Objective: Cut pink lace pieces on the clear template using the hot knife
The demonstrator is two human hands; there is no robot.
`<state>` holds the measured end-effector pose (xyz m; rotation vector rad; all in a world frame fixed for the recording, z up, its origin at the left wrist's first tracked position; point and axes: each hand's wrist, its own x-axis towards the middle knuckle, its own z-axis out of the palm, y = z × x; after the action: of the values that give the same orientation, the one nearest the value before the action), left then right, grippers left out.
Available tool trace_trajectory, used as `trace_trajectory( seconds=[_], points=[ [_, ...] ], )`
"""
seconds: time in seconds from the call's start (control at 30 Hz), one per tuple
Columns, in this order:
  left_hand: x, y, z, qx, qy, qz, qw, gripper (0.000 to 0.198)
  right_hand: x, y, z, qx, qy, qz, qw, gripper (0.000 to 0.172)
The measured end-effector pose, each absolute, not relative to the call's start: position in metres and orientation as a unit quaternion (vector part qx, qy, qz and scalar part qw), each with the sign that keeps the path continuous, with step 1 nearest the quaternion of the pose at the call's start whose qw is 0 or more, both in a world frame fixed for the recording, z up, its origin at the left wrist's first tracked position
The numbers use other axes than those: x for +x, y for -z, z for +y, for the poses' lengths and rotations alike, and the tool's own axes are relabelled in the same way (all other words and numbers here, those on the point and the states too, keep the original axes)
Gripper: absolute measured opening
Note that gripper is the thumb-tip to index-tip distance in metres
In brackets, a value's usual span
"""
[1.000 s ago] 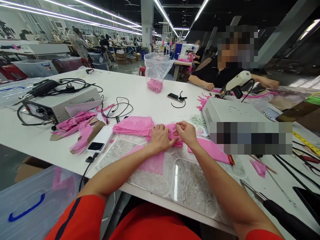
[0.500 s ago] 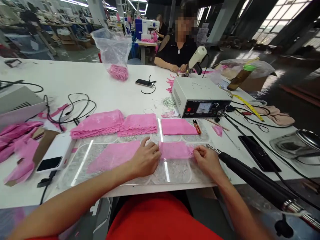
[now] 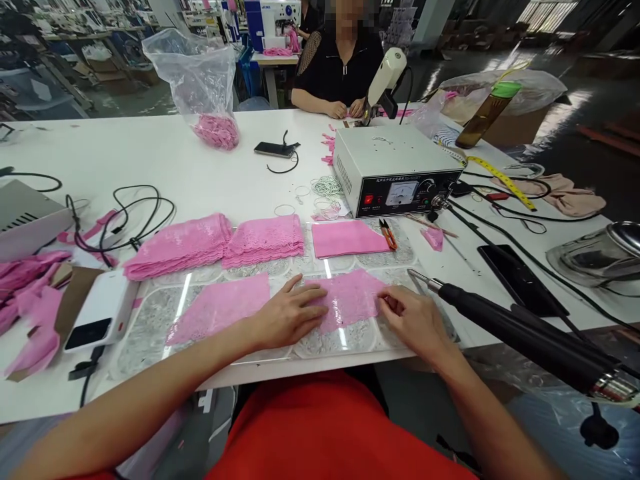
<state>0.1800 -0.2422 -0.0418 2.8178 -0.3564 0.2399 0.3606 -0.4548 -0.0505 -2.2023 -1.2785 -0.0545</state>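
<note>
Here, leftmost on the patterned clear mat (image 3: 137, 340), a pale pink panel (image 3: 223, 303) lies flat, its left end slanting. Next, the left hand (image 3: 293, 310) rests open, fingers spread over the near-left part of a lace piece (image 3: 353, 297), which lies between the hands, thin, bright pink and faintly patterned; at its right edge the right hand (image 3: 413, 320) curls, thumb and fingertip pinching it.

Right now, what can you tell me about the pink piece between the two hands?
The pink piece looks like thin, lacy fabric with a faint pattern. It lies spread out, roughly flat, on the clear patterned mat, its top edge slanting down at the right. The left hand rests its fingers on the left end; the right hand is at the right edge, though whether it pinches there is unclear.
</note>
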Motion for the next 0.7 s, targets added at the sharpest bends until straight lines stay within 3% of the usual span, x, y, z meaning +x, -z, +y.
trace_trajectory(
  seconds=[0.13, 0.47, 0.7],
  points=[
    [0.180, 0.040, -0.248, 0.972, -0.090, -0.165, 0.143, 0.028, 0.336, 0.044, -0.450, -0.747, -0.045, -0.562, 0.352, 0.013],
    [0.178, 0.053, -0.252, 0.968, -0.087, -0.190, 0.137, 0.030, 0.309, 0.062, -0.437, -0.776, 0.019, -0.569, 0.273, 0.013],
    [0.176, 0.054, -0.249, 0.966, -0.098, -0.194, 0.140, 0.029, 0.308, 0.058, -0.438, -0.786, -0.014, -0.550, 0.281, 0.009]
  ],
)
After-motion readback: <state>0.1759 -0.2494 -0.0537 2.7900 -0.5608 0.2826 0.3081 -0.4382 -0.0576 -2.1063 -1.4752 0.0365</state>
